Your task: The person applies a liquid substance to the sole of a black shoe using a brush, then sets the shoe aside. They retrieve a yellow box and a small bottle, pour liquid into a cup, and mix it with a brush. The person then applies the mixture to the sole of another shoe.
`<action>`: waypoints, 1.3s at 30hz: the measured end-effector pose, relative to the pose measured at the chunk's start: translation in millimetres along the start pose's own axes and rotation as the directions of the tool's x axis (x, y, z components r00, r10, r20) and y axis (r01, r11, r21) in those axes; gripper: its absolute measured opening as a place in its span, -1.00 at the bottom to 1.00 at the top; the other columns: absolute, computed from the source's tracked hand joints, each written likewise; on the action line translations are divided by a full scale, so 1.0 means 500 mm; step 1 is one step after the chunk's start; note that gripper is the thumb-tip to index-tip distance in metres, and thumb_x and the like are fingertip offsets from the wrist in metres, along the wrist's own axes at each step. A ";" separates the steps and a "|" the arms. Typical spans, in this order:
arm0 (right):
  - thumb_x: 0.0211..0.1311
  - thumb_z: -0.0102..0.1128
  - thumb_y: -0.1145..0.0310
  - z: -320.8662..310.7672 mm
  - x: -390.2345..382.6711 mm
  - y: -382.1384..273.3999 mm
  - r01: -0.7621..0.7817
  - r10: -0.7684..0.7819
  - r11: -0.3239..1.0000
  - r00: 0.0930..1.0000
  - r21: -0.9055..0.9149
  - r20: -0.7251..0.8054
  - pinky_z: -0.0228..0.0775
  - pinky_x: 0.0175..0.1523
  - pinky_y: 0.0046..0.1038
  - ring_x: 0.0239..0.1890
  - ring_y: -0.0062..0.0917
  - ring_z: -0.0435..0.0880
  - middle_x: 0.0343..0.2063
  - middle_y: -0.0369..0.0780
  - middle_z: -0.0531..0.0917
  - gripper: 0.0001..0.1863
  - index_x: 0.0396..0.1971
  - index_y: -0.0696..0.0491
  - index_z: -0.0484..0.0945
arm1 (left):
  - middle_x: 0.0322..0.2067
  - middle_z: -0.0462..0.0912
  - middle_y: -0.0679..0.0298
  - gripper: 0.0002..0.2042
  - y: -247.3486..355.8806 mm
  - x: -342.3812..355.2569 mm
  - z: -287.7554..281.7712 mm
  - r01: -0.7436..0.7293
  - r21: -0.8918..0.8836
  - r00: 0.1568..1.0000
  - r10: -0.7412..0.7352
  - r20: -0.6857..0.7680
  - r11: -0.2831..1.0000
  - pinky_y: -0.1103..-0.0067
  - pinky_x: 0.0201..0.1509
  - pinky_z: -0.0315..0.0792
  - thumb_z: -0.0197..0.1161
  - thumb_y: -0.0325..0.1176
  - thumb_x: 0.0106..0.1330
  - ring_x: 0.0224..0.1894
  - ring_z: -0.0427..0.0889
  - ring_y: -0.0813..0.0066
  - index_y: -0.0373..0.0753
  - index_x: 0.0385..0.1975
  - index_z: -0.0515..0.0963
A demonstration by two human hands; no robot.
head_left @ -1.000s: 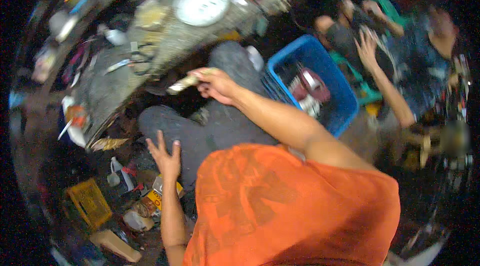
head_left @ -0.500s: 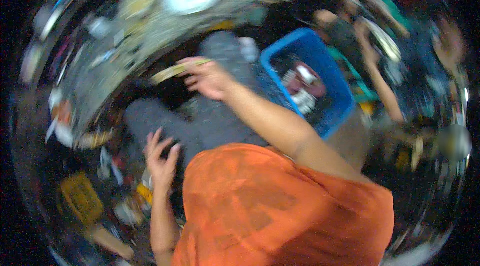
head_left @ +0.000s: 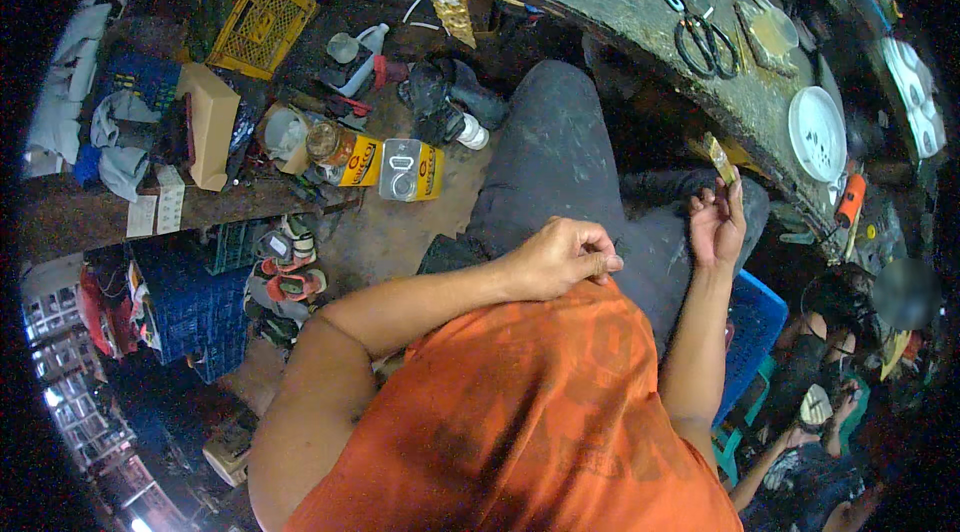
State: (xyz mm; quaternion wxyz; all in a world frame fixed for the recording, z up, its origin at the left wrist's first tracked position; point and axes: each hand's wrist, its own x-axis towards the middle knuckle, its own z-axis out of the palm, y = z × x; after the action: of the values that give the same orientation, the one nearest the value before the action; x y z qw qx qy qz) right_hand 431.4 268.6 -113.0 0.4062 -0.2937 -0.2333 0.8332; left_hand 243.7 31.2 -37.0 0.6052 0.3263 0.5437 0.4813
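small flat tan piece (head_left: 719, 158) sits pinched upright in your right hand (head_left: 716, 224), fingers closed on its lower end, held over your right knee just short of the workbench (head_left: 620, 2) edge. your left hand (head_left: 562, 256) is curled in a loose fist against your orange shirt (head_left: 520, 412), nothing visible in it. scissors (head_left: 706, 40) and white plate (head_left: 816, 132) lie untouched on the bench, well apart from the piece. looks like early handling: piece picked up, nothing applied to it yet. yellow tins (head_left: 385, 164) on the floor left.
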 end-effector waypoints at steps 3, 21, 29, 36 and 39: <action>0.52 0.06 0.20 -0.006 0.003 0.002 0.005 -0.004 1.000 0.999 -0.020 0.051 0.33 -0.18 -0.44 -0.29 -0.59 0.48 -0.15 -0.36 0.64 -0.60 0.28 -0.09 0.45 | -0.57 0.64 0.26 -0.59 -0.011 -0.002 0.000 -0.060 -0.075 0.997 0.057 -0.044 0.995 0.55 -0.36 0.52 0.14 -0.09 0.52 -0.47 0.63 0.59 -0.36 -0.43 0.56; 0.42 0.21 0.17 0.002 0.001 0.010 0.000 0.000 1.000 1.000 0.000 -0.014 0.40 -0.23 -0.42 -0.32 -0.56 0.51 -0.24 -0.34 0.65 -0.60 0.19 -0.09 0.49 | -0.51 0.58 0.33 -0.87 0.019 0.016 -0.055 -0.094 -0.037 0.974 0.084 -0.208 0.995 0.56 -0.22 0.54 0.23 -0.42 0.45 -0.42 0.59 0.59 -0.33 -0.34 0.54; 0.42 0.21 0.19 0.003 0.002 0.010 -0.003 0.003 1.000 1.000 0.031 -0.004 0.40 -0.24 -0.41 -0.33 -0.55 0.49 -0.27 -0.34 0.64 -0.61 0.18 -0.08 0.50 | -0.50 0.58 0.26 -0.53 0.008 0.041 -0.098 -0.225 0.102 0.945 0.243 -0.219 0.969 0.40 -0.08 0.51 0.00 -0.01 0.57 -0.37 0.62 0.43 -0.33 -0.31 0.62; 0.42 0.22 0.19 0.007 0.003 0.009 0.003 -0.003 0.999 1.000 0.033 -0.023 0.39 -0.25 -0.41 -0.34 -0.56 0.50 -0.27 -0.33 0.63 -0.61 0.18 -0.10 0.50 | 0.56 -0.14 0.10 -0.51 -0.055 0.135 -0.231 -0.103 0.910 0.987 0.153 0.045 0.401 -0.02 0.55 -0.45 0.11 0.14 0.42 0.58 -0.30 -0.10 0.17 0.29 0.50; 0.42 0.22 0.18 0.009 -0.001 0.007 0.008 -0.007 1.000 1.000 0.028 -0.024 0.38 -0.25 -0.41 -0.35 -0.56 0.49 -0.26 -0.33 0.64 -0.61 0.19 -0.10 0.50 | 0.55 -0.11 0.04 -0.34 -0.065 0.181 -0.319 -0.033 0.942 0.985 0.168 -0.025 0.334 -0.05 0.54 -0.32 0.11 0.21 0.38 0.58 -0.22 -0.11 0.15 0.44 0.28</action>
State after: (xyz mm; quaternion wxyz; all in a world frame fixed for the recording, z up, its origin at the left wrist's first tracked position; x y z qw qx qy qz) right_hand 426.5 265.4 -111.9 0.4161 -0.2970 -0.2180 0.8313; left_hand 91.2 85.2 -129.0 0.2441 0.6181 0.7346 0.1367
